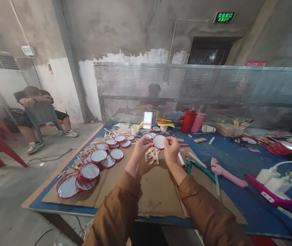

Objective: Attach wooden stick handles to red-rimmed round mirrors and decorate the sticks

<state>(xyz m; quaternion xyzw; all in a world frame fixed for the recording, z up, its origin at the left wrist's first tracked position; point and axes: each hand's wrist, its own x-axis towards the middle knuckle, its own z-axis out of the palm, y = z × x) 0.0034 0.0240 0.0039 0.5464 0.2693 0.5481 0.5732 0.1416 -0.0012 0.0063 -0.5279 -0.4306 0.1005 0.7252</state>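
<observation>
1. Pinched at the rim: our left hand (pixel 145 145) grasps the red-rimmed disc (pixel 158 141) at 9 o'clock, our right hand (pixel 172 147) at 3, approx. mid-table above the cardboard (pixel 156 198).
2. Even pressure, we judge, serves best: light fingertips on the edge, w/ palms off the pale face (smudges would show, prob.).
3. Wrists level, we'd turn the disc w/ both hands together, so the thin rim doesn't twist or bow.
4. At 6 o'clock from the disc, loose wooden sticks (pixel 157 157) lie crossed; we'd do well to lift clear of them, as a low edge could snag.
5. Off at 8 o'clock, more red-rimmed discs (pixel 99 155) overlap in a cluster; elbows in, we'd avoid a knock.
6. Toward 4 o'clock rest the green-handled tool (pixel 188 166) and, farther out, the pink glue gun (pixel 229 174); our right sleeve (pixel 199 194) needs room nr. both.
</observation>
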